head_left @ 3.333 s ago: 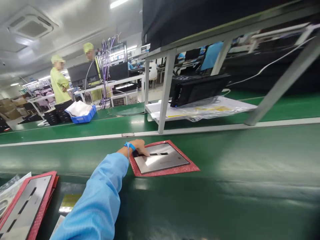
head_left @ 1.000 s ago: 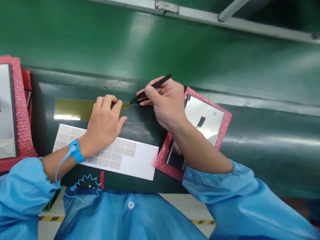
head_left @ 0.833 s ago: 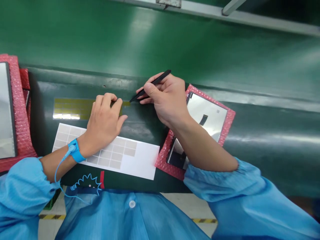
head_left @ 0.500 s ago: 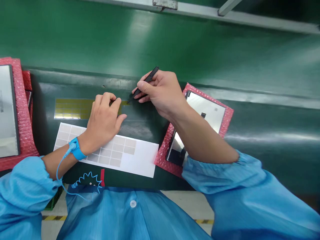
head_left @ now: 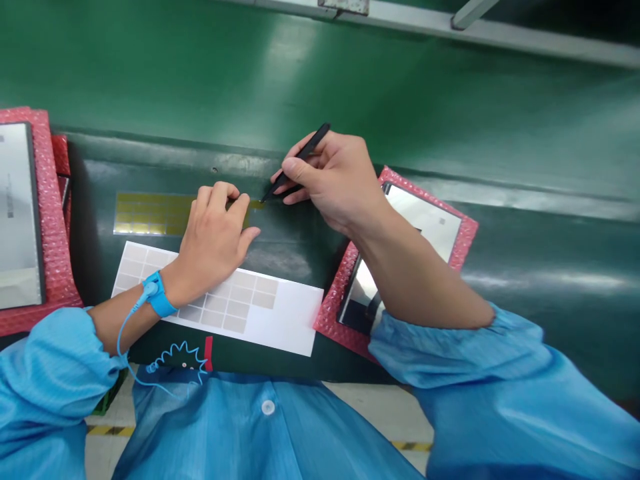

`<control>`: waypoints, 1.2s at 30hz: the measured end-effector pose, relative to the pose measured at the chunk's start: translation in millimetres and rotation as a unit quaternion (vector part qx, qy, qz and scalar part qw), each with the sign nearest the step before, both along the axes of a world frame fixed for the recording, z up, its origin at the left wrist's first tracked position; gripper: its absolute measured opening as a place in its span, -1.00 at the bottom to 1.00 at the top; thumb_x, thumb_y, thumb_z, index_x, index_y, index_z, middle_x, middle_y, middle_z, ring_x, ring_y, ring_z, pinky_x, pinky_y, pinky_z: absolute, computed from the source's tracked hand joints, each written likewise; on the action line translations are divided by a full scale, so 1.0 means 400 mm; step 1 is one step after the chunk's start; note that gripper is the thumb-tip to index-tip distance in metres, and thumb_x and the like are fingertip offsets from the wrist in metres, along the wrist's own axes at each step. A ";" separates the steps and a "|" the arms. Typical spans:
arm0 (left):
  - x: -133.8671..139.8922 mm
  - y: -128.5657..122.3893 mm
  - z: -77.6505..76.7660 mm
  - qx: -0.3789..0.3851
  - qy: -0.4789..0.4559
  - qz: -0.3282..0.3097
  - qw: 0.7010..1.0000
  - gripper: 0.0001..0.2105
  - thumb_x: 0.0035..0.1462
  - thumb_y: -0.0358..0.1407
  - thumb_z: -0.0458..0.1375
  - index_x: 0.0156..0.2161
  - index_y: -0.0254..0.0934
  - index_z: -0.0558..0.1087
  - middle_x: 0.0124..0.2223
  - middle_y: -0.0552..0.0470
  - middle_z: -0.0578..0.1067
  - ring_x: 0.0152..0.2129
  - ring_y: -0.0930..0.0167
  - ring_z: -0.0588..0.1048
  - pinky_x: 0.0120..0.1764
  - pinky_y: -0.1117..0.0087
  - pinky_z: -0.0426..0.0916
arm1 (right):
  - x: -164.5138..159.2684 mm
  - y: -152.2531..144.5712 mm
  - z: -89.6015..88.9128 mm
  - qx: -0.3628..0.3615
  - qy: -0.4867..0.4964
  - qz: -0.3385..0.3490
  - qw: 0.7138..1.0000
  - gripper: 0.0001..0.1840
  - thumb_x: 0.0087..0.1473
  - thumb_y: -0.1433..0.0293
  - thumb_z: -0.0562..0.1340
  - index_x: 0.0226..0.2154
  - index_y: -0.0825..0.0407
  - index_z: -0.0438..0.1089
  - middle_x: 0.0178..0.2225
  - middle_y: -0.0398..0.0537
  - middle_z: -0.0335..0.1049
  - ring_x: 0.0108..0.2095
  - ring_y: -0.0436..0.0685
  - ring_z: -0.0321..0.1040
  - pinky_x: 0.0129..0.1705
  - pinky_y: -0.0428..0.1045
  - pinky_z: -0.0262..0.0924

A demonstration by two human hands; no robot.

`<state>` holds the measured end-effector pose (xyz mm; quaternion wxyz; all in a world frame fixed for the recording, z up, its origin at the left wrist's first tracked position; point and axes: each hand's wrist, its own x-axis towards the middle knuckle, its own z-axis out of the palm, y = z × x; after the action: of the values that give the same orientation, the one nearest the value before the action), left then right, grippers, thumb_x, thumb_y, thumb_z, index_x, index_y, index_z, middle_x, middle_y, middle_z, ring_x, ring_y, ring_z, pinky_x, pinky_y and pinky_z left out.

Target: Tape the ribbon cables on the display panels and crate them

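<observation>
My left hand (head_left: 215,227) rests palm down on the right part of a clear sheet of yellow film labels (head_left: 150,213), its fingers bent and its thumb apart. A blue wrist strap (head_left: 159,295) circles that wrist. My right hand (head_left: 337,177) grips slim black tweezers (head_left: 303,155) like a pen. Their tip points down at the sheet's right end, beside a small yellow piece (head_left: 257,205); whether it is pinched I cannot tell. Below my left hand lies a white sheet of grey labels (head_left: 287,320), partly covered by my left forearm.
To the right, partly under my right forearm, a display panel (head_left: 430,220) lies on pink bubble wrap (head_left: 467,233). Another panel (head_left: 17,220) rests on pink bubble wrap (head_left: 57,267) at the left. A coiled blue cord (head_left: 175,350) hangs from the strap near the green table's front edge.
The whole view has shifted slightly. My right hand has moved a little right and away from me, with the tweezers' tip still at the sheet's right end. My left hand stays in place.
</observation>
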<state>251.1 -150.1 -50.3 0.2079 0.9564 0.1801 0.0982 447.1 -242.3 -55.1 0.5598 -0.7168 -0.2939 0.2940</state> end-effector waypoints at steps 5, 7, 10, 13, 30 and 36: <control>-0.001 0.003 0.000 -0.009 -0.009 -0.001 1.000 -0.71 0.33 -0.25 0.27 0.07 -0.36 0.52 0.12 -0.23 0.43 0.05 0.09 0.36 0.13 0.04 0.38 | 0.009 0.009 -0.007 -0.011 0.012 0.004 1.000 -0.67 0.15 0.22 0.55 -0.29 -0.03 0.43 -0.38 -0.08 0.58 -0.47 0.06 0.54 -0.60 -0.14 0.35; -0.002 0.005 0.000 -0.012 -0.015 0.000 1.000 -0.72 0.32 -0.25 0.28 0.06 -0.34 0.52 0.11 -0.22 0.43 0.05 0.10 0.36 0.12 0.04 0.38 | 0.012 0.013 -0.014 -0.011 0.014 0.003 1.000 -0.67 0.15 0.21 0.54 -0.31 -0.03 0.42 -0.40 -0.10 0.58 -0.50 0.04 0.51 -0.62 -0.14 0.31; -0.003 0.007 -0.001 -0.014 -0.015 0.002 1.000 -0.70 0.32 -0.25 0.28 0.08 -0.36 0.51 0.11 -0.23 0.43 0.05 0.10 0.36 0.13 0.06 0.37 | 0.014 0.018 -0.022 0.002 0.013 0.003 1.000 -0.65 0.15 0.20 0.54 -0.35 -0.05 0.40 -0.44 -0.14 0.56 -0.55 0.02 0.45 -0.63 -0.13 0.26; -0.002 0.010 -0.006 -0.010 -0.015 0.001 1.000 -0.67 0.32 -0.24 0.27 0.11 -0.37 0.51 0.12 -0.22 0.43 0.06 0.11 0.36 0.14 0.07 0.37 | 0.014 0.015 -0.016 0.019 0.016 0.014 1.000 -0.61 0.15 0.12 0.53 -0.40 -0.05 0.40 -0.44 -0.12 0.55 -0.57 0.01 0.41 -0.61 -0.11 0.25; -0.020 -0.131 0.079 0.050 -0.114 -0.124 0.984 -0.70 0.36 -0.34 0.22 0.16 -0.17 0.52 0.13 -0.15 0.57 0.07 0.05 0.54 0.09 -0.10 0.48 | -0.034 -0.535 0.051 0.030 0.032 -0.213 0.976 -0.51 0.00 -0.02 0.57 -0.32 -0.12 0.39 -0.43 -0.15 0.57 -0.67 0.02 0.32 -0.69 -0.03 0.22; 0.041 -0.334 0.067 -0.006 -0.095 -0.209 0.973 -0.67 0.36 -0.47 0.16 0.18 -0.25 0.49 0.15 -0.19 0.60 0.12 0.09 0.54 0.10 -0.03 0.50 | -0.047 -0.551 0.026 0.008 0.052 -0.227 0.973 -0.51 0.03 -0.06 0.55 -0.31 -0.14 0.37 -0.40 -0.13 0.58 -0.64 0.03 0.36 -0.60 0.00 0.36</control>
<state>267.6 -283.6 -23.3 0.2454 0.9580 -0.0441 0.1420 428.1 -462.7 -44.6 0.6320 -0.7440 -0.0964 0.1943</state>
